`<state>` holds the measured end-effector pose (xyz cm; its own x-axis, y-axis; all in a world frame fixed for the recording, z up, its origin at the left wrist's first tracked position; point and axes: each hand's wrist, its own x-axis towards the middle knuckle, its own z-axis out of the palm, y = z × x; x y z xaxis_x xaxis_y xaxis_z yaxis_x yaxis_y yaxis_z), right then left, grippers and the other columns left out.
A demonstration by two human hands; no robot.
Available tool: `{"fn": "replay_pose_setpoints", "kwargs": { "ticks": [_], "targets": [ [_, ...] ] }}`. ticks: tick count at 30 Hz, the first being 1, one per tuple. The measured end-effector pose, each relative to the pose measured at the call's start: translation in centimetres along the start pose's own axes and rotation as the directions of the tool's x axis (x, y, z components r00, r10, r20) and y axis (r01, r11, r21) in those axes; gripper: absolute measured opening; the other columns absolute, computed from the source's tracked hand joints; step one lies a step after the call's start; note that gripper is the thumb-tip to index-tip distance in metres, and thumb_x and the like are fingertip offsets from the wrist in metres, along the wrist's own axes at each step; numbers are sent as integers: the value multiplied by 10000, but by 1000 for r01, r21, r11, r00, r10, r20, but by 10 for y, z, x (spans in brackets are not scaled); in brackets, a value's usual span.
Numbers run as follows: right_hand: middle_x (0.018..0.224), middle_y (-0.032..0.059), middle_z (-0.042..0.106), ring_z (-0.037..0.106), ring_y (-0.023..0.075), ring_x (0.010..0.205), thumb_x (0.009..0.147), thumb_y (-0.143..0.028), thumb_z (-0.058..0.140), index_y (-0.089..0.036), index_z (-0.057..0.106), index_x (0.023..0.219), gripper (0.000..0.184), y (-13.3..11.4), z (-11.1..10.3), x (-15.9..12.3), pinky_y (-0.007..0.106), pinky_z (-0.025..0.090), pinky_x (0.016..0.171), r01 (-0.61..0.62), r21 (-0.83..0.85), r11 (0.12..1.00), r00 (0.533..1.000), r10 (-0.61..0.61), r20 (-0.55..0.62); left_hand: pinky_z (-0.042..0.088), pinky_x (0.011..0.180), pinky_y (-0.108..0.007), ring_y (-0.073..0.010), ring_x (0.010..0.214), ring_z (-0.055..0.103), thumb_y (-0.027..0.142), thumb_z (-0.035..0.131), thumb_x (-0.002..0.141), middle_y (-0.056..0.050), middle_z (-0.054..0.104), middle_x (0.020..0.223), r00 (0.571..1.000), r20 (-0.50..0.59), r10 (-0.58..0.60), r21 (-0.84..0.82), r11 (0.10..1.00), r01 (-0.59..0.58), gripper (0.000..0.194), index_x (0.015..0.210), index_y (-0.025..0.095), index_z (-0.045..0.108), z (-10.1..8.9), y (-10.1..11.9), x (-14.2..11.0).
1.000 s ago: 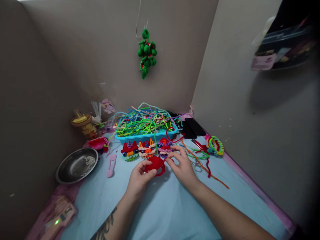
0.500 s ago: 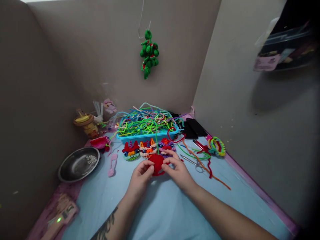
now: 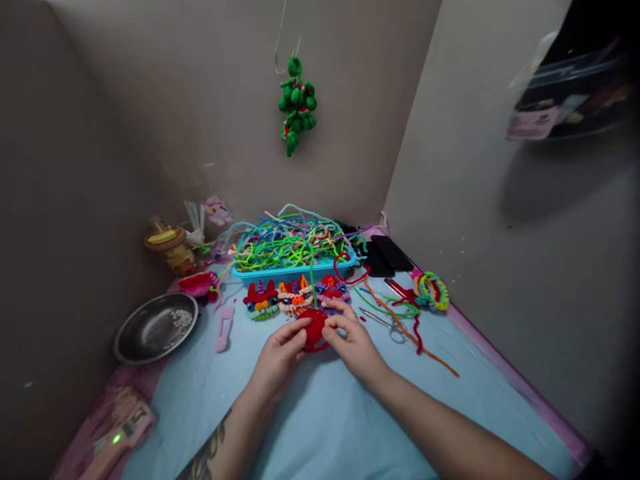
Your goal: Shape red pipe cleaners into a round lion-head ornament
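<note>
Pinching a red rounded yarn piece (image 3: pixel 316 329) from both sides: at the left edge with thumb and forefinger of the left hand (image 3: pixel 280 352), at the right edge with the same fingers of the right hand (image 3: pixel 357 347), its other fingers loosely fanned. Holding it low over the light-blue cover (image 3: pixel 325 413), right in front of a row of three small crafted figures (image 3: pixel 296 298). Could stretch the piece out of shape by pulling unevenly, or lose an edge by loosening either pinch. Worth minding the green strand (image 3: pixel 313 270), running from the heaped blue tray (image 3: pixel 270 273) down to the top of the piece: liable to drag tangled neighbours out if tugged, though hard to tell from here about any join. Also at risk of nudging the purple-and-red figure (image 3: pixel 331 287) with the raised right fingers, being so close. Might sweep the scissors-like tool (image 3: pixel 393 327) or orange strand (image 3: pixel 437 363) aside by swinging the right hand outward. Less likely, through a wide leftward reach: bumping the metal bowl (image 3: pixel 145 333) and scattering the small white beads (image 3: pixel 181 321).
</note>
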<state>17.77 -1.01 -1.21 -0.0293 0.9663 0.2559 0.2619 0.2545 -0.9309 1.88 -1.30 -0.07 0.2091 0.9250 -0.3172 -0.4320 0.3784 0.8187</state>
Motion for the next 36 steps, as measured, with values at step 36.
{"fn": "replay_pose_setpoints", "kwargs": {
  "ticks": [36],
  "targets": [
    [1235, 82, 470, 445, 231, 1182, 783, -311, 565, -187, 572, 610, 213, -2, 5, 0, 372, 322, 999, -52, 96, 994, 999, 53, -1, 470, 664, -260, -170, 673, 646, 255, 785, 599, -82, 715, 831, 989, 92, 118, 124, 984, -129, 852, 1327, 173, 349, 3, 3, -2]
  ]
}}
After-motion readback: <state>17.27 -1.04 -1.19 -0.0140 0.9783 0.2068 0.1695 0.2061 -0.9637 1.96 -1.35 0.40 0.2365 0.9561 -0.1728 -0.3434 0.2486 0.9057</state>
